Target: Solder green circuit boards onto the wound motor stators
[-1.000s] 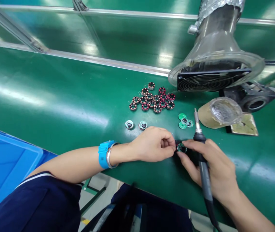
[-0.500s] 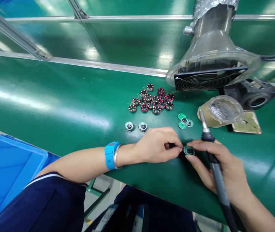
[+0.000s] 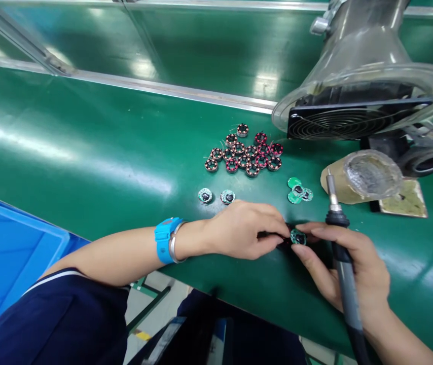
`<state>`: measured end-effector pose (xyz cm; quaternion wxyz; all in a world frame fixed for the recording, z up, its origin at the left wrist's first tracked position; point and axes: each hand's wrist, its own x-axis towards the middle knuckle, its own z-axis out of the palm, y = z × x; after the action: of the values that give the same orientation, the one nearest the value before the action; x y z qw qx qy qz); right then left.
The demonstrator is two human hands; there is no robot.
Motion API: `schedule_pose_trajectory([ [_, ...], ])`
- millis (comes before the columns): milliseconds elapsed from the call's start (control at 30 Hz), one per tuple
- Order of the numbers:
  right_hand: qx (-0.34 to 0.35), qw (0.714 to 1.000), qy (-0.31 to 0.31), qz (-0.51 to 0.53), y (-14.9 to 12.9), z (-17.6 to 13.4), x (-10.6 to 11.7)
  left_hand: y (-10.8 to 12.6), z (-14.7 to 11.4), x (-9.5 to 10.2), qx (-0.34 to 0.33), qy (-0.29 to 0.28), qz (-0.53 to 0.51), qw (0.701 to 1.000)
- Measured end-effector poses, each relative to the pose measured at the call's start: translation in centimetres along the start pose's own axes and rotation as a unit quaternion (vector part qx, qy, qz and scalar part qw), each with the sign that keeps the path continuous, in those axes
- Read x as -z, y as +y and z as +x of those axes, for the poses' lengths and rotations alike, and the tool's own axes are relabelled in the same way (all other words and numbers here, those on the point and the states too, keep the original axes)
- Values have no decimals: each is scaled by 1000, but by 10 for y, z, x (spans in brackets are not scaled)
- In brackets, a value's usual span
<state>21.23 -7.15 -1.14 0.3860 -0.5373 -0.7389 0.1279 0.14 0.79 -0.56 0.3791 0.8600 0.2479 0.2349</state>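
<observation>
A small round green circuit board [image 3: 298, 237] with a black blob is pinched between the thumb and forefinger of my right hand [image 3: 364, 274]. The same hand also carries a soldering iron [image 3: 348, 284], its tip pointing away and upward, clear of the board. My left hand [image 3: 245, 230] is closed, with thumb and fingertips pinched at the board's left edge; what lies between them is too small to make out. Something dark and partly hidden shows under those fingertips. Beyond the left hand, two round board assemblies [image 3: 227, 196] sit on the green bench.
Several copper-wound ring coils [image 3: 243, 160] are grouped further back. Loose round boards [image 3: 294, 197] overlap near a tan tub [image 3: 334, 185]. A fume hood with a fan [image 3: 357, 119] overhangs the right side, above an iron stand [image 3: 427, 157]. A blue bin [image 3: 14, 253] is at left.
The view has shifted slightly, so the hood looks nearer and further right. Both hands keep their hold near the board, which has turned a little.
</observation>
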Motion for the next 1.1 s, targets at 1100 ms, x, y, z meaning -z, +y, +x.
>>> schedule_pose_trajectory([
  [1100,134,988,-6,-73,1,1,5,8,-15,21,-58,-66,122,989],
])
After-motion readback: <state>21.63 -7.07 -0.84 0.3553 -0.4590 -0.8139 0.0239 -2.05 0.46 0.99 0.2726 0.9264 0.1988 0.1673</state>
